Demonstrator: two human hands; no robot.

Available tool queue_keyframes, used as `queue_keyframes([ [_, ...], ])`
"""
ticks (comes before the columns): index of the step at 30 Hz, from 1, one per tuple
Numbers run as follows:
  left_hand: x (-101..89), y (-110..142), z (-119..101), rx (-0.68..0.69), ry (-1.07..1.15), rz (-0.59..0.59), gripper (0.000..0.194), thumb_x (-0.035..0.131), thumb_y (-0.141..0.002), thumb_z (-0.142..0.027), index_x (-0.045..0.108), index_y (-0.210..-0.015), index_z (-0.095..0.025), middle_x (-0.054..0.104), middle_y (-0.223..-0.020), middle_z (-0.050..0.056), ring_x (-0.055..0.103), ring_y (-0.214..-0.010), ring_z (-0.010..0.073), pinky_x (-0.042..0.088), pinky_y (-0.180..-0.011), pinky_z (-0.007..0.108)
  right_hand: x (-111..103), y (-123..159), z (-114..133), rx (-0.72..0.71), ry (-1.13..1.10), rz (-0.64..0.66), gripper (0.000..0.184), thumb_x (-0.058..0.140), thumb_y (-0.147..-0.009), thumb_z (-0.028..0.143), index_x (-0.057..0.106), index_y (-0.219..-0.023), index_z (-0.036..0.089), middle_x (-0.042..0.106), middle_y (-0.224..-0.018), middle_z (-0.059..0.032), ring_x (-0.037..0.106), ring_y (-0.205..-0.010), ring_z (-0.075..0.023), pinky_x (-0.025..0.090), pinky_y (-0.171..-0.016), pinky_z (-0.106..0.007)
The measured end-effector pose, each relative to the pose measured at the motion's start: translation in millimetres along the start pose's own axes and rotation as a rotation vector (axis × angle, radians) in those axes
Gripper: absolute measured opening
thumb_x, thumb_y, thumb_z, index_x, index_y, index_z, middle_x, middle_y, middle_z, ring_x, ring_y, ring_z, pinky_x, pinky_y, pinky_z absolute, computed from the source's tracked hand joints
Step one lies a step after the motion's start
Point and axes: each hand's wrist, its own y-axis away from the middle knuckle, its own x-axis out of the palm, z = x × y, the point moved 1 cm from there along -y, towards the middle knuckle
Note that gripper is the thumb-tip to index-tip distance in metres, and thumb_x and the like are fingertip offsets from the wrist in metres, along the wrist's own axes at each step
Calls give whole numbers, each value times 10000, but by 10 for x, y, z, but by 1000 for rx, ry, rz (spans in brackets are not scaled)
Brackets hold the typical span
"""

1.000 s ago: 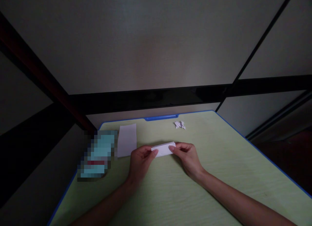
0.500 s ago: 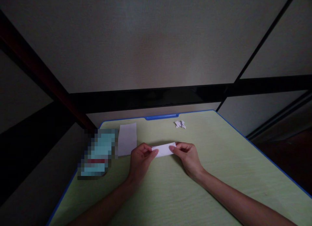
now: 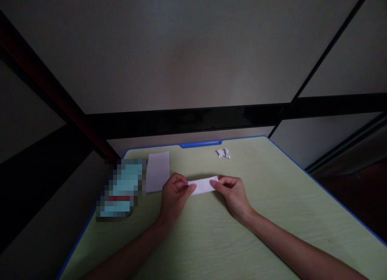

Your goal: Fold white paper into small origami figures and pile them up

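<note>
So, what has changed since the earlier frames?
The left hand has raised its upper fingers slightly. The top edges of the folded white paper strip, parted at first, now look flush. Both ends remain pinched, the right hand unmoved; the small crinkled white paper piece and flat white rectangular paper sheet also stayed put.

Green table (image 3: pixel 281 191) bears white paper (image 3: pixel 157 171), small folded paper (image 3: pixel 224 153), pixelated teal item (image 3: pixel 123 185).

A narrow white paper strip (image 3: pixel 202 185) spans both hands (image 3: pixel 174 197), its right end slightly higher.

Left hand (image 3: pixel 174 197) and right hand (image 3: pixel 237 196) pinched
</note>
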Motion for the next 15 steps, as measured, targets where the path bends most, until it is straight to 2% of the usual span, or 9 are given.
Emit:
queue_keyframes([
  [10, 10, -5, -2, -13, 24, -2, 289, 657, -524, -223, 380, -587, -174, 554, -457, -56, 523, -424, 93, 365, -404, 169, -2, -9, -15, 1, 13, -16, 198, 675, -531, 252, 554, -424, 139, 535, -472, 21, 433, -454, -76, 316, -459, -209],
  [15, 17, -1, 10, -24, 51, -3, 309, 673, -495, -205, 378, -582, -175, 536, -448, -62, 511, -414, 89, 357, -397, 165, 2, -13, -12, 1, 16, -57, 260, 695, -496, 223, 474, -387, 143, 507, -428, 34, 420, -424, -71, 303, -440, -208],
])
